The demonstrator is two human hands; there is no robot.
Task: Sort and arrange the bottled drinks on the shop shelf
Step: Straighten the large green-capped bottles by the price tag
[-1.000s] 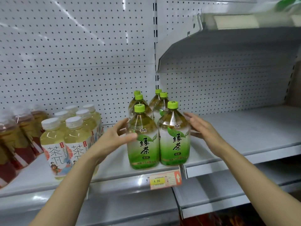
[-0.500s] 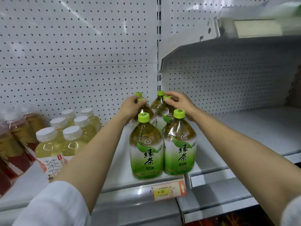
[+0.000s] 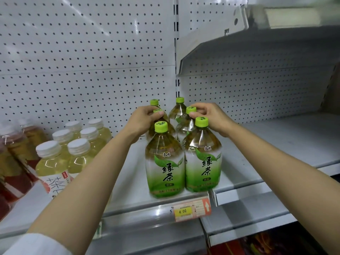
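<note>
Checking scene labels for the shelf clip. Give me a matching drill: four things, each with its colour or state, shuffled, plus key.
Things:
1. Left hand
2. Front green tea bottles
3. Pale tea bottles
4. Price tag

States:
A. White caps
B. On the shelf's front edge, reads 4.00
C. Grips the cap of a middle-row bottle
D. Untouched, green caps

Pairs: 1-C, 2-D, 3-A, 4-B

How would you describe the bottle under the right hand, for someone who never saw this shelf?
On the shelf, find the two rows of green-capped bottles above the price tag. In the right row, it is the middle bottle; the right hand pinches its cap.
</note>
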